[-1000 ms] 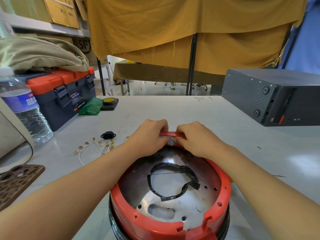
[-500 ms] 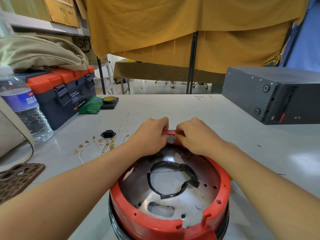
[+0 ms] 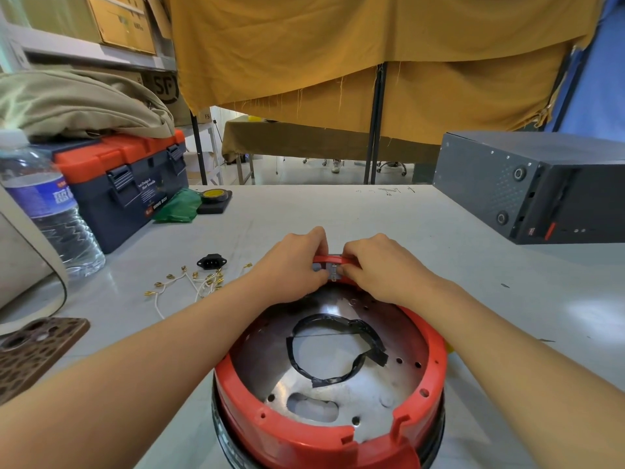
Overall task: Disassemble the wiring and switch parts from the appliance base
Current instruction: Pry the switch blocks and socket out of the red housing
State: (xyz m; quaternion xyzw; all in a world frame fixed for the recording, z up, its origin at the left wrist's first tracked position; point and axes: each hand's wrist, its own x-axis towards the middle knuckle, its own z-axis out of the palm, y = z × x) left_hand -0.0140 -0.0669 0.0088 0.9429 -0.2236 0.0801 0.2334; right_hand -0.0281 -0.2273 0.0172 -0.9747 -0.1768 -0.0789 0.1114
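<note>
Up at the far rim of the red appliance base (image 3: 324, 431), which sits upside down on the table (image 3: 389, 225), the left hand (image 3: 291, 265) and right hand (image 3: 378, 269) both curl their fingers around a small grey switch part (image 3: 333, 270), probably a metal bracket. Removed white wires (image 3: 189, 282) and a black power socket (image 3: 211, 261) lie to the left.

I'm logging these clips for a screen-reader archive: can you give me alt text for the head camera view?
Both hands, left hand and right hand, pinch a small metal part at the far rim of a red appliance base on a grey table. To the left lie loose white wires and a black socket; a toolbox stands behind.
</note>
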